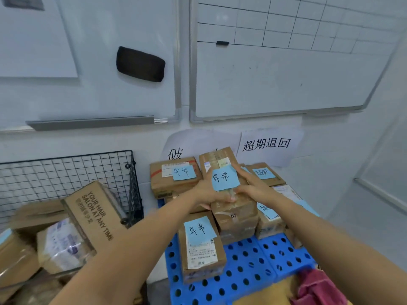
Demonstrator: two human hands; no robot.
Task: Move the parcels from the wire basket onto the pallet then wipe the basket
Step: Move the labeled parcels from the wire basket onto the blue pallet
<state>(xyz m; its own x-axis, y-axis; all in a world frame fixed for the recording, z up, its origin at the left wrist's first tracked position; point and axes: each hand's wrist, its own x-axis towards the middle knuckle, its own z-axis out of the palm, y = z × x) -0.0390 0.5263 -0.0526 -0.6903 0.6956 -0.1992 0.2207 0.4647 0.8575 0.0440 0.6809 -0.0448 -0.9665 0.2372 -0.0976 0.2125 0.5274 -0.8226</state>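
Note:
A cardboard parcel with a blue sticky note is held tilted above the stack on the blue perforated pallet. My left hand grips its left lower edge and my right hand grips its right side. Under it sits another taped parcel. More labelled parcels lie on the pallet, one at the front, one at the back left and one at the back right. The black wire basket on the left holds several boxes, among them a long box printed "YOUR HAIR SALON".
Two whiteboards hang on the wall, with a black eraser on the left one. Paper signs are stuck below them. A red cloth lies at the pallet's front right corner.

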